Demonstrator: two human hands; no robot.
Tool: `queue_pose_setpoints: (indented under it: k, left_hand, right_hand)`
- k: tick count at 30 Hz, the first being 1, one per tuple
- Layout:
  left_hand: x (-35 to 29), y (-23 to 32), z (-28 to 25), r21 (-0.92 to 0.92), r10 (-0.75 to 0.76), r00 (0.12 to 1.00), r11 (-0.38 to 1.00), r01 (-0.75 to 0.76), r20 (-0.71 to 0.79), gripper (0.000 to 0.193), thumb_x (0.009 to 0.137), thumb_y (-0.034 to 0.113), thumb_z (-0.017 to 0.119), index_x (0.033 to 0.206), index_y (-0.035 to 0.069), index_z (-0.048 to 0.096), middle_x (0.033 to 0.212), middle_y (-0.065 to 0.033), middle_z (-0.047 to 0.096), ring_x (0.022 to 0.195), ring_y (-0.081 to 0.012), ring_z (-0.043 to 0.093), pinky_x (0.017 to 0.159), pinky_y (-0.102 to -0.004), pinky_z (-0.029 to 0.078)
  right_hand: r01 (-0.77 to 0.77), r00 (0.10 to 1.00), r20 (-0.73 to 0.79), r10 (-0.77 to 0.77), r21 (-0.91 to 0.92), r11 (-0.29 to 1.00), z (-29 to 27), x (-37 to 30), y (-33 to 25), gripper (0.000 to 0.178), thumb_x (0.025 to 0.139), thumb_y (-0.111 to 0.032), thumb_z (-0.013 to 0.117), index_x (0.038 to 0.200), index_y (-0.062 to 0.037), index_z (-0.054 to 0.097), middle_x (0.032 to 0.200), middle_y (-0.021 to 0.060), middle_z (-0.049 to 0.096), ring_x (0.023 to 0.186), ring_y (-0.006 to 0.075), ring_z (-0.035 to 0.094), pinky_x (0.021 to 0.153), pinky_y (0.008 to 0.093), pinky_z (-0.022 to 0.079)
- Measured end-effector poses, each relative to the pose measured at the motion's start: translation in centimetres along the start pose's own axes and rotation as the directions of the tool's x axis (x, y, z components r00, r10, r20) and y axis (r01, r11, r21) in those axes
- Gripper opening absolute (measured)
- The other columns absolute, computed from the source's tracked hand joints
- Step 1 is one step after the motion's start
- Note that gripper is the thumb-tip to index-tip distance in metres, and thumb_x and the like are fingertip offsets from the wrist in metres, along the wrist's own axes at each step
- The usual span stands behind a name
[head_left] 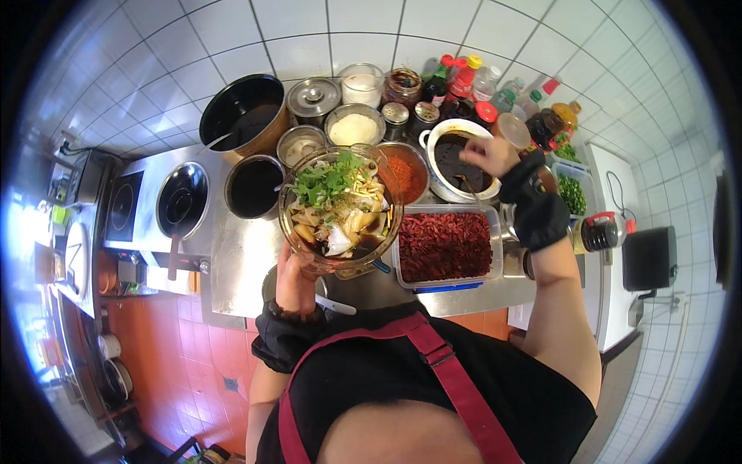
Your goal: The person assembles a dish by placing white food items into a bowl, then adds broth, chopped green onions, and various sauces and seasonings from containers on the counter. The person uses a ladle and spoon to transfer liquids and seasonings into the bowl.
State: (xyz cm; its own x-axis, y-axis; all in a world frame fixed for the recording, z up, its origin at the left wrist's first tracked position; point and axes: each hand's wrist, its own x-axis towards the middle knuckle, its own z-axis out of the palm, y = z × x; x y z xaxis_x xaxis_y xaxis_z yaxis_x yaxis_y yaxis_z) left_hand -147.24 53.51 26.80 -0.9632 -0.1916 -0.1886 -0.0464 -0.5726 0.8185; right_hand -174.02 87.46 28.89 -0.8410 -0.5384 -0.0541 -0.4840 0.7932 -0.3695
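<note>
My left hand (297, 280) grips a clear bowl (396, 224) from below at its near side, fingers wrapped round it. Inside lie green herb leaves (328, 184), pale chopped pieces, wide light slices and dark liquid. My right hand (493, 157) hovers above a white two-handled pot (434, 172) of dark sauce, at its right side. Its fingers are curled together; whatever they hold, if anything, I cannot make out. A spoon (465, 182) rests in that sauce, just below the hand.
A plastic tub of dried red chillies (446, 246) stands near the counter's front edge. Around the bowl are a pot of dark liquid (253, 187), red powder (403, 172) and pale powder (354, 129). Several bottles (464, 77) line the tiled wall. A wok (183, 201) sits left.
</note>
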Motion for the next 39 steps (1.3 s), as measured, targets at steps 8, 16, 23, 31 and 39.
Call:
queue_pose_setpoints:
  k: [8,16,23,31,39]
  left_hand:
    - [1.6,-0.3,2.1,0.051,-0.047,0.995,0.998,0.043,0.085,0.065,0.077,0.026,0.050,0.133,-0.003,0.031,0.118,-0.0179,0.055,0.087,-0.0241,0.065,0.069,-0.0282,0.054]
    - [2.2,-0.5,2.9,0.113,-0.071,0.988,0.992,0.055,0.140,0.063,0.078,0.025,0.048,0.131,-0.003,0.033,0.112,-0.0182,0.059,0.083,-0.0246,0.066,0.068,-0.0279,0.054]
    - [2.6,-0.9,3.3,0.102,-0.087,0.983,0.992,0.072,0.159,0.060,0.080,0.025,0.049,0.132,-0.001,0.033,0.116,-0.0176,0.058,0.084,-0.0261,0.067,0.065,-0.0263,0.056]
    - [3.0,-0.9,3.5,0.111,-0.108,0.977,0.990,0.088,0.185,0.059,0.081,0.026,0.049,0.132,0.000,0.034,0.116,-0.0174,0.058,0.084,-0.0257,0.066,0.067,-0.0272,0.057]
    - [2.9,-0.6,3.7,0.119,-0.111,0.974,0.989,0.089,0.195,0.059,0.080,0.023,0.047,0.132,-0.001,0.033,0.116,-0.0179,0.057,0.085,-0.0252,0.066,0.067,-0.0273,0.057]
  right_hand:
    - [0.228,0.965,-0.122,-0.233,-0.060,0.972,5.2,-8.6,0.0,0.020,0.079,-0.015,0.061,0.097,-0.0074,0.062,0.084,0.0118,0.059,0.081,0.0318,0.059,0.069,0.0383,0.049]
    - [0.022,0.924,-0.381,0.019,0.101,0.995,7.2,-5.3,2.5,0.018,0.084,-0.019,0.057,0.091,-0.0048,0.066,0.083,0.0130,0.064,0.079,0.0307,0.062,0.069,0.0363,0.049]
    - [-0.079,0.922,-0.271,0.277,0.568,0.819,7.5,-6.7,3.9,0.021,0.087,-0.017,0.051,0.093,-0.0030,0.066,0.072,0.0092,0.065,0.063,0.0162,0.061,0.060,0.0279,0.048]
    - [0.000,0.890,-0.220,0.398,0.875,0.483,9.0,-7.9,5.2,0.021,0.092,-0.016,0.049,0.098,-0.0033,0.065,0.069,0.0021,0.063,0.060,0.0059,0.054,0.056,0.0193,0.043]
    - [0.066,0.882,-0.316,0.349,0.818,0.572,9.3,-8.3,3.2,0.022,0.093,-0.016,0.050,0.103,-0.0019,0.063,0.077,0.0034,0.063,0.069,0.0075,0.055,0.064,0.0207,0.045]
